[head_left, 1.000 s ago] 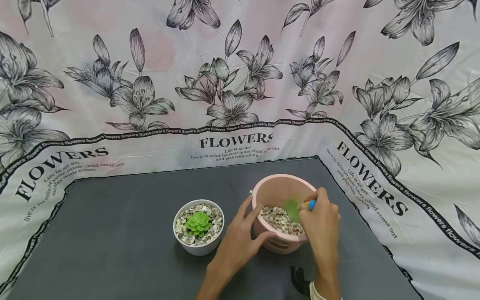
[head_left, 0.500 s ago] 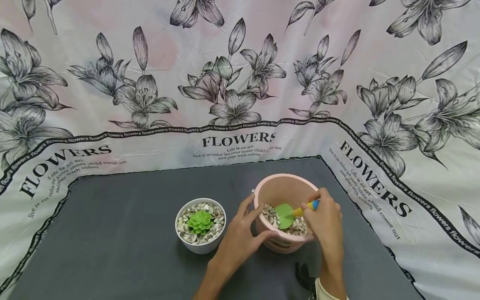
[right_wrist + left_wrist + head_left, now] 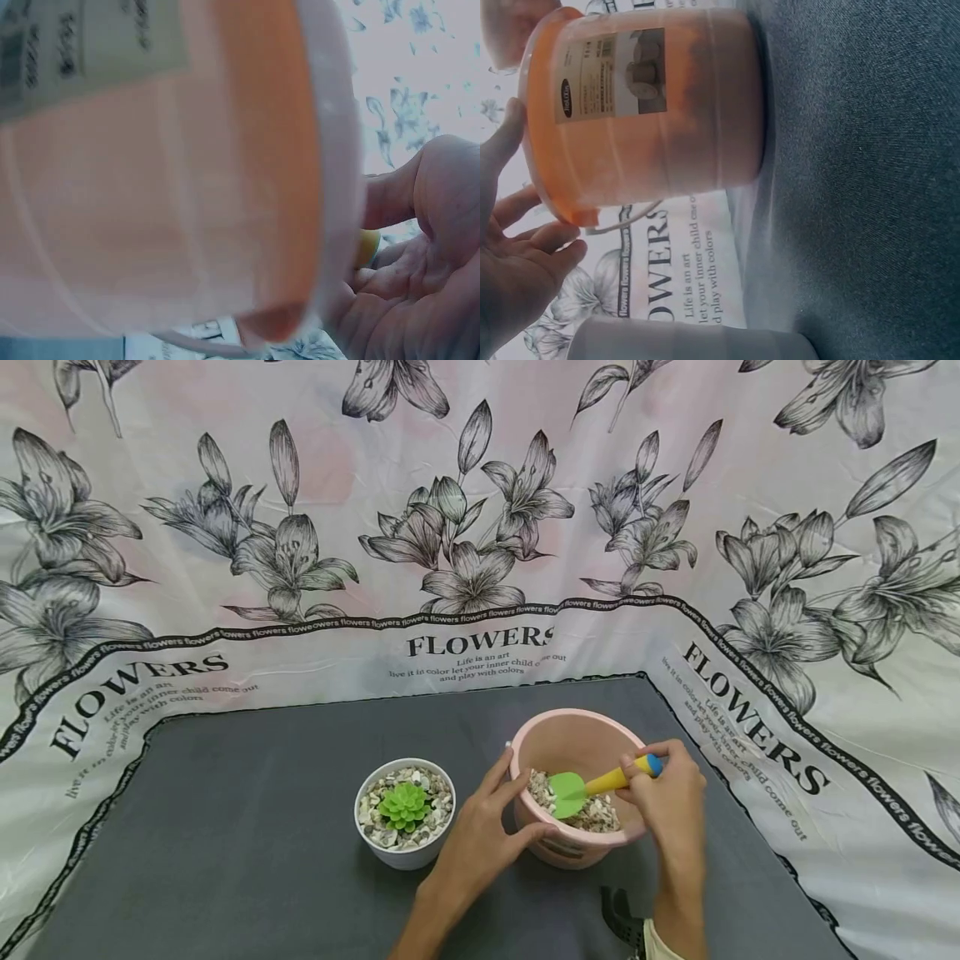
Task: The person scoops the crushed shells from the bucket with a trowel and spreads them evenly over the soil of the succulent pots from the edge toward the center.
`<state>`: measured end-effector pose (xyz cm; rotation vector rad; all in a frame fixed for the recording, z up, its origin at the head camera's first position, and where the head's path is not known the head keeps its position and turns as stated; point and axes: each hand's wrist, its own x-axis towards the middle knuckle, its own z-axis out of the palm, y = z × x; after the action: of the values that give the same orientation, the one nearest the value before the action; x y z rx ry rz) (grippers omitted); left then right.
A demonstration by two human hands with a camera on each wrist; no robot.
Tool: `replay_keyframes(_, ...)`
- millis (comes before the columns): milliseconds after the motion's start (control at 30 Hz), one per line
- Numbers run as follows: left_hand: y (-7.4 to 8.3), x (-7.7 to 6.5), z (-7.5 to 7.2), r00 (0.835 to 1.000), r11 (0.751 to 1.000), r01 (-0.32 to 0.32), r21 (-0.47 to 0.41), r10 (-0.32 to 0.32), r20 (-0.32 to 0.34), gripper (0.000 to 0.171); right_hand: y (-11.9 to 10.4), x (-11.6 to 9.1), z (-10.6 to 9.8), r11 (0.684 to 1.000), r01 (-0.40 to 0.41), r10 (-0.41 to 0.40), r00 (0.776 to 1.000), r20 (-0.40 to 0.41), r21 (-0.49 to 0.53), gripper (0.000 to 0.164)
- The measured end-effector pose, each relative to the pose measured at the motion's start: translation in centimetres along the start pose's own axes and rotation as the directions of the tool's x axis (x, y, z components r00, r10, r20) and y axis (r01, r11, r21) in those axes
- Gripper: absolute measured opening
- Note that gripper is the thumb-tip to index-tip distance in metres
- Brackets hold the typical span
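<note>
A pink bucket (image 3: 576, 853) with pale gravel (image 3: 602, 817) inside stands right of centre in the head view. My left hand (image 3: 483, 827) holds its left rim, the thumb at the front and the fingers spread along the side; the left wrist view has these fingers (image 3: 551, 240) at the rim by the handle's joint. Between thumb and fingers my right hand (image 3: 667, 793) grips a toy shovel by its yellow, blue-ended handle. The shovel's green blade (image 3: 567, 795) lies on the gravel, towards the left inside the bucket. In the right wrist view the bucket wall (image 3: 187, 232) hides most of the shovel.
Left of the bucket stands a white pot (image 3: 405, 858) with a green succulent (image 3: 405, 806) set in pebbles. A black strap (image 3: 619, 917) shows by my right wrist. Flower-printed cloth (image 3: 337, 660) borders the grey table (image 3: 247, 827) at the back and sides.
The shovel's blade has moved left across the gravel, flattening out, and my right hand has shifted right towards the rim. My left hand keeps its hold on the bucket.
</note>
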<state>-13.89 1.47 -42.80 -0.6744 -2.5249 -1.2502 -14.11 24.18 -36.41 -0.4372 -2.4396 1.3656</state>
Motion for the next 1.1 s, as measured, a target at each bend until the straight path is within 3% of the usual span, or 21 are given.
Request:
replay_keyframes(200,-0.2,-0.2,0.0,1.000,1.000,-0.004,-0.010,0.003,-0.009,0.070,0.6,0.3,-1.7,0.972,-0.095,0.091,0.995,0.033,0.215,0.036)
replay_keyframes(433,-0.5,-0.2,-0.1,1.000,0.999,-0.022,-0.027,0.021,-0.010,0.070,1.1,0.6,-3.3,0.899,-0.138,0.166,0.986,-0.031,0.415,0.022)
replay_keyframes(867,-0.7,-0.3,-0.1,0.998,0.998,-0.060,-0.002,0.060,-0.032,0.072,0.3,0.1,-4.1,0.809,-0.078,0.178,0.977,-0.116,0.582,0.014)
replay_keyframes(1100,-0.8,-0.9,-1.0,0.997,1.000,-0.022,0.017,0.023,-0.069,0.073,-1.0,-0.5,-3.6,0.739,-0.037,0.151,0.982,-0.113,0.673,0.015)
